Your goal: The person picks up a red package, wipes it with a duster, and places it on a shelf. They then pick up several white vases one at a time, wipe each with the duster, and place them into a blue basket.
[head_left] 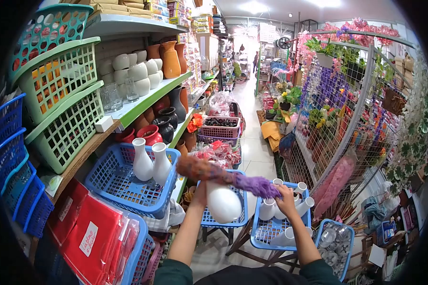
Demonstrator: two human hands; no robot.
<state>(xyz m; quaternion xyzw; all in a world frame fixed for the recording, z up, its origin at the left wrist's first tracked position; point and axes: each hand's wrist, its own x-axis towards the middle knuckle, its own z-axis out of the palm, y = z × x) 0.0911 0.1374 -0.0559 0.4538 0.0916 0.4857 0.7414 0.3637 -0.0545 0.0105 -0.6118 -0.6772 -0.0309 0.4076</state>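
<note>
My left hand (201, 194) is closed on a white vase (224, 205), whose rounded body faces me above the middle blue basket (223, 221). A fluffy duster (233, 178), brown at one end and purple at the other, crosses over the vase, blurred by motion. My right hand (285, 200) is closed at its purple end; the handle is hidden. Below that hand, several white vases (267, 209) stand and lie in a blue basket (261, 244). Two more white vases (142, 160) stand upright in the left blue basket (109, 190).
Shelves on the left carry white pots (138, 72), brown vases (170, 59) and green baskets (71, 128). Red packets (92, 232) lie at the lower left. A wire rack (342, 118) with artificial flowers stands right. A basket of glassware (335, 244) sits lower right. An aisle (252, 114) runs ahead.
</note>
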